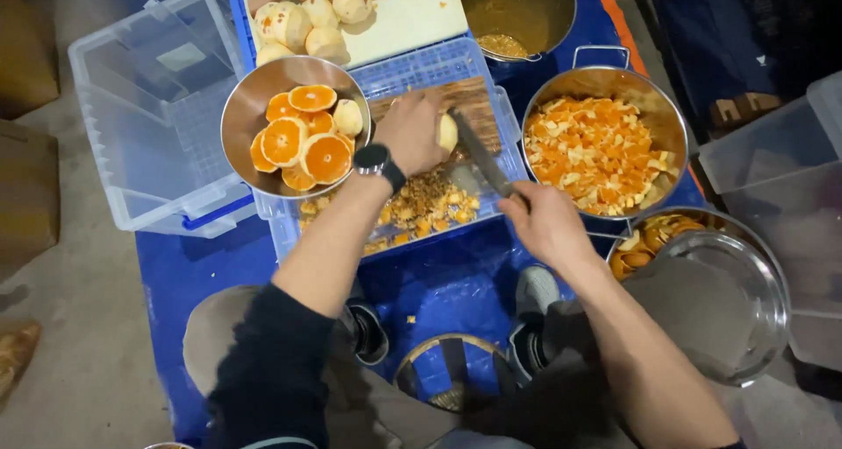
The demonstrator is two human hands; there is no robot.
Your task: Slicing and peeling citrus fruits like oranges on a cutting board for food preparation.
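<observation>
Centrally, the left hand (410, 133), with a dark wristwatch (375, 161) at its wrist, is closed over a peeled citrus fruit (447, 131) and presses it onto a wooden cutting board (469, 103). The right hand (545, 225) is wrapped shut around the handle of a knife (481, 161), whose blade slants up toward the fruit and lies just beside it. The board rests on an upturned pale blue slatted crate (421, 67); chopped peel scraps (425, 205) lie on the crate just below the left hand.

Surrounding containers: a steel bowl of halved oranges (296, 124) touches the left hand's side of the crate; a large steel pot of diced orange pieces (601, 146) stands beside the knife; a second pot with brownish contents (517, 10) sits at the top. A white board carrying whole peeled fruits (307, 19) lies beyond the bowl. A clear plastic storage box (153, 107) with a pale rectangular label on its base stands to the left. A steel bowl with orange peels (702, 265) sits near the right forearm, partly hidden by a knee. A blue tarp (202, 274) covers the floor beneath everything.
</observation>
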